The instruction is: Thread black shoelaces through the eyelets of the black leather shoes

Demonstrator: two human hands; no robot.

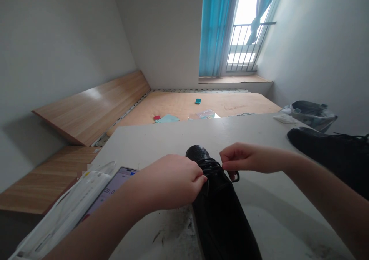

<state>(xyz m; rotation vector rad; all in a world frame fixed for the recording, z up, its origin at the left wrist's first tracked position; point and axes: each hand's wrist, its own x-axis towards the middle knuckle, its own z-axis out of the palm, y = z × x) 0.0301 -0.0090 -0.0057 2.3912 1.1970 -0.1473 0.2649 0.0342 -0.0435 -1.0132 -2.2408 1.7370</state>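
Observation:
A black shoe (223, 214) lies on the white table with its toe pointing away from me. Black laces (211, 167) cross its upper. My left hand (175, 179) is closed at the left of the lacing, its thumb and forefinger pinched at a lace end there. On the other side, my right hand (239, 160) pinches a lace, and a dark loop hangs below its fingers. A second black shoe (331, 148) rests at the table's right, apart from both hands.
A lit phone (106, 192) and a white plastic packet (69, 202) lie on the table (161, 141) at left. A bag-lined bin (313, 114) stands beyond the right edge. Behind the table is a bed board (173, 102) with small papers; a blue curtain (216, 29) hangs by the window.

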